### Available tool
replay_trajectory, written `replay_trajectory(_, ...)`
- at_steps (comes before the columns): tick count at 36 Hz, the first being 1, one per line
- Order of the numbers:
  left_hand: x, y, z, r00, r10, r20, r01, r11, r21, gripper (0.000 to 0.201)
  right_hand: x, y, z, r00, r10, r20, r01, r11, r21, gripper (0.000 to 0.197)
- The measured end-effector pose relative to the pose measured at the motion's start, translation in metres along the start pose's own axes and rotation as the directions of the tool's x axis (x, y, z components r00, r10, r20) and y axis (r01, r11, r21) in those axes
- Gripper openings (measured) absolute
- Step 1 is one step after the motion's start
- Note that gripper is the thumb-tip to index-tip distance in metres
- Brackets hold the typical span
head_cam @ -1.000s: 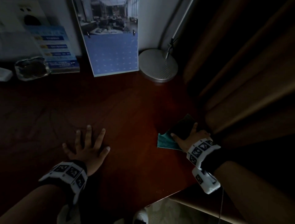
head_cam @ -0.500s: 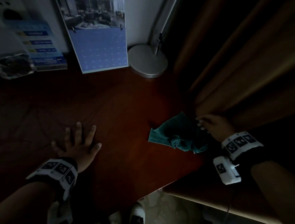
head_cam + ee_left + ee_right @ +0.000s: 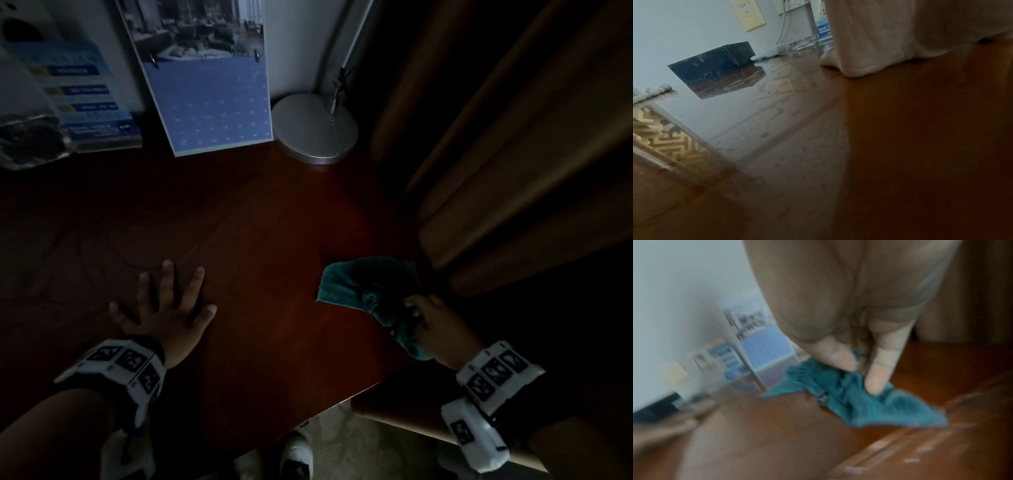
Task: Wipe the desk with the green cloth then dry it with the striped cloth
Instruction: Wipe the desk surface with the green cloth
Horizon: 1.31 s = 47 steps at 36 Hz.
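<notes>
The green cloth (image 3: 359,287) lies crumpled on the dark red-brown desk (image 3: 274,246), near its right edge. My right hand (image 3: 433,325) pinches the cloth's near corner; the blurred right wrist view shows thumb and finger of that hand (image 3: 861,369) closed on the cloth (image 3: 863,404). My left hand (image 3: 164,308) lies flat on the desk with fingers spread, well left of the cloth. In the left wrist view that hand (image 3: 879,40) presses the wood. A pale cloth (image 3: 651,94) lies at the desk's far edge; its pattern cannot be made out.
At the back stand a blue calendar (image 3: 212,102), a round metal lamp base (image 3: 315,130), a brochure stand (image 3: 85,102) and a glass ashtray (image 3: 30,140). A black box (image 3: 715,61) sits by the wall. A brown curtain (image 3: 496,171) hangs along the desk's right side.
My right hand left the cloth, drew back toward the curtain, then returned and pinched the cloth's near corner. The cloth now lies spread and crumpled. The left hand stayed flat.
</notes>
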<state>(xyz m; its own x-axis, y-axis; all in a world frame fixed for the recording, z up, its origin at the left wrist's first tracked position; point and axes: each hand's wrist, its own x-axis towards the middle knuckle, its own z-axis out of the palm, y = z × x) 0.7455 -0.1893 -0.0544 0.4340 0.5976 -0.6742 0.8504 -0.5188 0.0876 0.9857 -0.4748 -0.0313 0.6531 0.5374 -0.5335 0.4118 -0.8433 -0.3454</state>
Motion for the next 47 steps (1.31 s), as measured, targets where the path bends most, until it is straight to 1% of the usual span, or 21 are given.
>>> replay_trajectory(3,0.000,0.000,0.000,1.000,-0.002,0.006,0.002,1.000,0.002,0.064,-0.005,-0.006,0.003,0.999,-0.027,0.033,0.027,1.000,0.004,0.051)
replay_trajectory(5,-0.001,0.000,0.000,1.000,-0.002,0.009,0.002,1.000,0.001,0.065,-0.007,-0.009,0.004,0.996,-0.074,0.041,0.071,0.996,0.061,0.052)
replay_trajectory(7,0.000,0.000,0.000,1.000,0.000,-0.004,0.000,1.000,-0.006,0.065,-0.007,-0.011,0.002,0.991,-0.133,0.024,0.129,0.984,0.124,0.055)
replay_trajectory(8,0.000,0.000,0.000,1.000,0.002,-0.014,-0.002,1.000,-0.008,0.065,-0.007,-0.013,0.002,0.987,-0.160,0.004,0.158,0.981,0.113,0.059)
replay_trajectory(12,0.001,-0.001,0.001,1.000,0.010,-0.016,-0.010,1.000,-0.002,0.064,-0.002,-0.016,0.001,0.966,-0.252,-0.051,0.241,0.957,-0.161,0.083)
replay_trajectory(15,0.001,-0.002,0.002,1.000,0.012,-0.013,-0.012,1.000,-0.010,0.064,0.001,-0.018,0.004,0.962,-0.273,0.015,0.271,0.945,-0.184,0.100)
replay_trajectory(18,0.002,-0.002,0.003,1.000,0.008,-0.009,-0.008,1.000,-0.005,0.064,0.004,-0.018,0.008,0.958,-0.280,0.068,0.288,0.928,-0.236,0.105)
replay_trajectory(22,0.003,-0.002,0.003,1.000,0.004,-0.021,-0.003,1.000,0.003,0.064,0.010,-0.021,0.024,0.940,-0.336,0.065,0.335,0.868,-0.366,0.101)
replay_trajectory(24,0.003,-0.002,0.004,1.000,0.006,-0.028,-0.007,1.000,-0.004,0.064,0.011,-0.026,0.040,0.928,-0.368,0.064,0.362,0.845,-0.394,0.108)
replay_trajectory(27,0.004,-0.003,0.005,0.999,0.007,-0.034,-0.007,1.000,-0.006,0.064,0.012,-0.037,0.065,0.927,-0.375,0.003,0.350,0.863,-0.365,0.108)
replay_trajectory(30,0.005,-0.004,0.006,0.999,0.004,-0.036,-0.004,1.000,0.002,0.064,0.012,-0.055,0.078,0.947,-0.313,-0.077,0.275,0.908,-0.318,0.106)
replay_trajectory(32,0.004,-0.003,0.006,0.999,0.007,-0.038,-0.007,1.000,-0.002,0.064,0.011,-0.066,0.081,0.959,-0.273,-0.070,0.237,0.917,-0.322,0.107)
replay_trajectory(34,0.004,-0.002,0.006,0.999,0.008,-0.045,-0.008,1.000,-0.013,0.064,0.011,-0.070,0.078,0.960,-0.276,-0.052,0.258,0.940,-0.224,0.101)
replay_trajectory(36,0.003,-0.003,0.006,0.999,0.013,-0.042,-0.014,1.000,-0.013,0.064,0.010,-0.072,0.066,0.947,-0.317,-0.046,0.318,0.948,0.016,0.080)
replay_trajectory(37,0.003,-0.003,0.006,0.999,0.017,-0.040,-0.017,1.000,-0.010,0.064,0.010,-0.070,0.058,0.936,-0.342,-0.082,0.351,0.927,0.131,0.071)
replay_trajectory(38,0.004,-0.004,0.006,0.999,0.019,-0.038,-0.019,1.000,-0.007,0.064,0.012,-0.066,0.051,0.925,-0.353,-0.141,0.375,0.909,0.181,0.071)
replay_trajectory(39,0.004,-0.004,0.006,0.999,0.019,-0.037,-0.019,1.000,-0.007,0.064,0.014,-0.060,0.044,0.912,-0.366,-0.185,0.396,0.903,0.167,0.076)
replay_trajectory(40,0.004,-0.004,0.006,0.999,0.018,-0.038,-0.019,1.000,-0.007,0.064,0.017,-0.054,0.037,0.904,-0.378,-0.199,0.403,0.909,0.105,0.081)
replay_trajectory(41,0.004,-0.004,0.007,0.999,0.017,-0.041,-0.018,1.000,-0.008,0.064,0.020,-0.049,0.031,0.907,-0.388,-0.166,0.397,0.917,0.026,0.087)
replay_trajectory(44,0.005,-0.003,0.007,0.999,0.016,-0.041,-0.016,1.000,-0.002,0.064,0.028,-0.038,0.020,0.938,-0.340,0.073,0.348,0.917,-0.196,0.114)
replay_trajectory(47,0.006,-0.003,0.007,0.999,0.013,-0.042,-0.013,1.000,-0.001,0.064,0.033,-0.039,0.012,0.930,-0.333,0.156,0.366,0.877,-0.312,0.127)
